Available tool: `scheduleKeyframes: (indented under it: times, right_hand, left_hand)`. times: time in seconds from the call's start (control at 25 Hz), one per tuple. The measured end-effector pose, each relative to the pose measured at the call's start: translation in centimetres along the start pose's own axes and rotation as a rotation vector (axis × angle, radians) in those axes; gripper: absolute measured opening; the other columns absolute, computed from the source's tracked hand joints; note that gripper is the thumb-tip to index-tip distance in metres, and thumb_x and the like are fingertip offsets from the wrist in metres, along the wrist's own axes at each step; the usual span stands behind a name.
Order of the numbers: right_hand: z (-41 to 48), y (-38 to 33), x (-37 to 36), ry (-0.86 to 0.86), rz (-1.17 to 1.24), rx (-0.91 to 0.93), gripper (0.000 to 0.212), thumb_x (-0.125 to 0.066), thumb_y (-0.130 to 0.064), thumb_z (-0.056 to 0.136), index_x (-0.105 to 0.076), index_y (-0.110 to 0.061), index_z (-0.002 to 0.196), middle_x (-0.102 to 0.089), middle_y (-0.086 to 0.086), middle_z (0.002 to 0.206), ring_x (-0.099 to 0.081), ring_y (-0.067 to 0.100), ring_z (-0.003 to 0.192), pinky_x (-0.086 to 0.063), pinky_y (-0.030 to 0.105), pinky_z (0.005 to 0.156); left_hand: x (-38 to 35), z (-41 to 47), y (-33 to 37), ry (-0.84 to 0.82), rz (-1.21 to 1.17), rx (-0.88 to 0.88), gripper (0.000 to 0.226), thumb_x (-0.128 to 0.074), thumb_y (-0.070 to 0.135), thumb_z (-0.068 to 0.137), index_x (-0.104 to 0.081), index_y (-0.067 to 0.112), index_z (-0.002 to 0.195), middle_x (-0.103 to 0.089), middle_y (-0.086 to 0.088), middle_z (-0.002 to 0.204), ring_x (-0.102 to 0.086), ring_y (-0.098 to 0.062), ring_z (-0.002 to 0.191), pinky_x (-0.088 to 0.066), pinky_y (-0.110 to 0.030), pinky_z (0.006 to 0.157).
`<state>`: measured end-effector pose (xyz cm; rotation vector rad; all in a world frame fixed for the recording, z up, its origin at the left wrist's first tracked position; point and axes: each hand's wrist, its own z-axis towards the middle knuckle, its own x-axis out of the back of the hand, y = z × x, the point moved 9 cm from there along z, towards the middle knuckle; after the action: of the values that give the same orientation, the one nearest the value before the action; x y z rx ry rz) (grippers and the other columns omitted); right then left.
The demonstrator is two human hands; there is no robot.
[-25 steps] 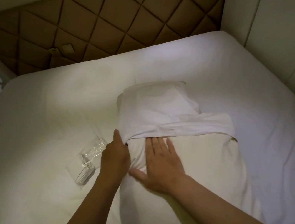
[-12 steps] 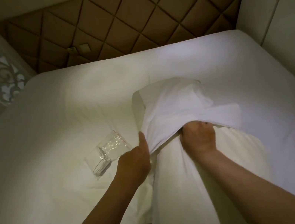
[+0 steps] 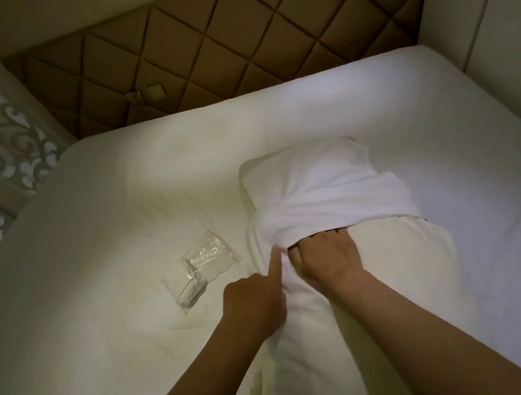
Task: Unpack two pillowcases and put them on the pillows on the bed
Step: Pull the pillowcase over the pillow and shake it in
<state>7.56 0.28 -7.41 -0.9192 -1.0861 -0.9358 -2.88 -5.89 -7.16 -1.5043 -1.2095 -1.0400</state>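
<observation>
Pillowcase (image 3: pixel 330 192) covers approx. far half of pillow (image 3: pixel 356 302) mid-bed, left hand (image 3: pixel 255 298) pinching its hem, right hand (image 3: pixel 327 255) spread w/ fingertips under hem (empty plastic bag (image 3: pixel 206 261) beside): sleeving step; next, likely draw hem toward near end.

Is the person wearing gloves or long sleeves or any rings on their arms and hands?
No gloves and no sleeves in view: both forearms are bare right down to the bottom of the picture. The left hand and the right hand show no ring, watch or bracelet, though the light is dim.
</observation>
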Motion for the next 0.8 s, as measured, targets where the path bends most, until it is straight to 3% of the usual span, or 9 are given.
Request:
scheduleKeyframes:
  times: [0.04, 0.12, 0.2, 0.32, 0.44, 0.52, 0.6, 0.72, 0.8]
  right_hand:
    - [-0.2, 0.4, -0.1, 0.007, -0.007, 0.034, 0.039, -0.034, -0.037, 0.094, -0.070, -0.023, 0.092, -0.070, 0.004, 0.088, -0.062, 0.028, 0.086, -0.039, 0.040, 0.084]
    - [-0.8, 2.2, 0.1, 0.018, -0.046, 0.017, 0.035, -0.035, -0.036, 0.094, -0.065, -0.019, 0.098, -0.067, 0.007, 0.097, -0.058, 0.029, 0.094, -0.040, 0.043, 0.093]
    - [-1.4, 5.7, 0.7, -0.023, -0.071, -0.114, 0.027, -0.046, -0.031, 0.090, -0.060, -0.015, 0.106, -0.064, 0.008, 0.107, -0.057, 0.028, 0.101, -0.042, 0.041, 0.093]
    - [-2.2, 13.2, 2.3, -0.047, -0.061, -0.418, 0.030, -0.044, -0.031, 0.096, -0.052, -0.014, 0.120, -0.059, 0.010, 0.116, -0.057, 0.029, 0.103, -0.046, 0.040, 0.081]
    - [-2.3, 19.1, 1.5, -0.171, -0.003, -0.578, 0.034, -0.044, -0.036, 0.096, -0.043, -0.015, 0.124, -0.054, 0.012, 0.115, -0.056, 0.033, 0.099, -0.042, 0.039, 0.071]
    - [-2.1, 21.6, 0.3, -0.252, 0.030, -0.613, 0.031, -0.040, -0.034, 0.096, -0.043, -0.016, 0.121, -0.055, 0.010, 0.111, -0.058, 0.032, 0.093, -0.040, 0.036, 0.068]
    - [-2.0, 23.0, -0.4, -0.297, -0.007, -0.582, 0.022, -0.038, -0.027, 0.096, -0.047, -0.017, 0.113, -0.057, 0.006, 0.099, -0.057, 0.025, 0.081, -0.042, 0.034, 0.065]
    - [-2.3, 23.6, -0.4, -0.298, -0.082, -0.491, 0.013, -0.038, -0.016, 0.095, -0.050, -0.015, 0.099, -0.061, 0.005, 0.093, -0.050, 0.022, 0.072, -0.040, 0.032, 0.063]
    - [-2.4, 23.2, 0.2, -0.253, -0.082, -0.430, 0.003, -0.042, -0.013, 0.093, -0.045, -0.014, 0.093, -0.065, 0.007, 0.094, -0.054, 0.025, 0.070, -0.041, 0.033, 0.062]
  left_hand:
    - [0.3, 0.2, -0.4, 0.028, -0.016, 0.069, 0.068, -0.041, 0.044, 0.095, -0.011, 0.023, 0.154, -0.056, -0.009, 0.110, -0.054, -0.019, 0.081, -0.046, -0.030, 0.068]
    - [2.4, 1.0, 1.3, 0.156, -0.077, 0.079, 0.060, -0.044, 0.052, 0.087, -0.037, 0.020, 0.137, -0.048, -0.012, 0.122, -0.051, -0.027, 0.102, -0.048, -0.035, 0.082]
    - [4.0, 2.2, 5.4, 0.264, -0.129, -0.032, 0.067, -0.047, 0.058, 0.083, -0.038, 0.019, 0.137, -0.044, -0.015, 0.134, -0.045, -0.032, 0.117, -0.044, -0.042, 0.094]
    - [4.5, 3.7, 10.4, 0.238, -0.149, -0.123, 0.067, -0.051, 0.055, 0.086, -0.034, 0.019, 0.140, -0.033, -0.015, 0.149, -0.033, -0.036, 0.134, -0.030, -0.051, 0.110]
    - [3.3, 1.9, 16.4, 0.193, -0.115, -0.270, 0.054, -0.045, 0.047, 0.092, -0.037, 0.017, 0.137, -0.032, -0.019, 0.149, -0.030, -0.038, 0.133, -0.024, -0.057, 0.110]
    - [1.4, 0.1, 20.8, 0.032, -0.083, -0.381, 0.072, -0.040, 0.060, 0.091, -0.018, 0.024, 0.150, -0.009, -0.018, 0.160, -0.005, -0.045, 0.146, 0.004, -0.075, 0.106]
    - [-0.1, 0.2, 23.5, -0.053, -0.032, -0.406, 0.084, -0.044, 0.071, 0.085, -0.008, 0.034, 0.151, 0.008, -0.016, 0.162, 0.013, -0.050, 0.145, 0.021, -0.081, 0.090]
    - [-0.5, 3.7, 23.5, -0.072, 0.031, -0.268, 0.096, -0.047, 0.077, 0.078, 0.001, 0.040, 0.151, 0.022, -0.021, 0.158, 0.026, -0.055, 0.138, 0.019, -0.085, 0.085]
    - [-0.4, 6.3, 22.6, -0.061, 0.063, -0.182, 0.099, -0.047, 0.077, 0.077, 0.006, 0.041, 0.152, 0.019, -0.022, 0.159, 0.022, -0.056, 0.139, 0.016, -0.085, 0.087]
